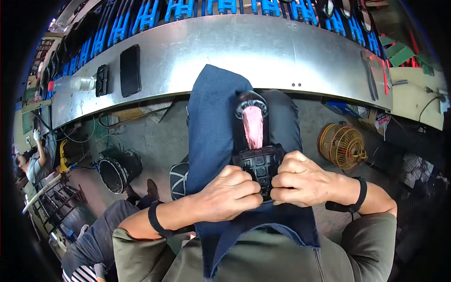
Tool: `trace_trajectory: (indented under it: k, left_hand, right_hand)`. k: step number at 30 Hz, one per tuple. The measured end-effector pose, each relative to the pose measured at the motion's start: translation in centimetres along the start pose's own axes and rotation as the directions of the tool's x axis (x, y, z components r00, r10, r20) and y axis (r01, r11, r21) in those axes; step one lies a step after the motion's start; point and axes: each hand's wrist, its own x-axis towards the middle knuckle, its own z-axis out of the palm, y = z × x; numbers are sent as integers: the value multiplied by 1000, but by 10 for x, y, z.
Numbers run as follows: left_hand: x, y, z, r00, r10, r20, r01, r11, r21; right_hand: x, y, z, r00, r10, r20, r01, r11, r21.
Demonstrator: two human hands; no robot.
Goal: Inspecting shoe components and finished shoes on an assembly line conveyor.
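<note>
The person is sitting with a dark blue cloth (211,127) lying over the lap, and both hands are working on a black shoe sole (257,165) that is resting on this cloth, in the middle of the view, just near the body. A pink shoe last (253,126) is standing out of the piece on its far side, with a black round end at the top.

The left hand (230,193) is closed in a fist-like grip on the near left part of the sole, the fingers curled tightly over its edge. The right hand (300,181) is closed in the same way on the near right part, the knuckles pointing to the left. The two hands are almost touching each other, and the thumbs are hidden, so the exact pressing point cannot be told.

To do this step well, it seems that both hands should be pressing evenly, so the sole is not sliding to one side on the last. The lap is giving the support, so the piece should be kept flat on the cloth and not lifted.

Far from the hands, a curved metal workbench (263,51) is carrying a black phone (130,70) and a plastic bottle (73,84). A small golden fan (342,145) is lying on the floor to the right, and a black bucket (120,170) is at the left.
</note>
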Motion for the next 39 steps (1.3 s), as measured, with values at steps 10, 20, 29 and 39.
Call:
trace_trajectory:
  k: [10,20,29,39]
  left_hand:
    - [37,-74,-36,760,-636,-137,383,608,-696]
    - [64,-107,-59,855,-488,-173,463,870,-168]
    - [43,-48,-56,918,-322,-232,130,796,-591]
    - [90,75,-105,887,120,-446,-294,892,-343]
  right_hand:
    - [52,63,-28,766,643,2,-570,678,464]
    - [60,90,-28,688,705,-171,-680,709,185]
    - [35,18,-3,811,567,-142,-219,520,826]
    - [97,-67,-51,722,-33,-691,366,866,341]
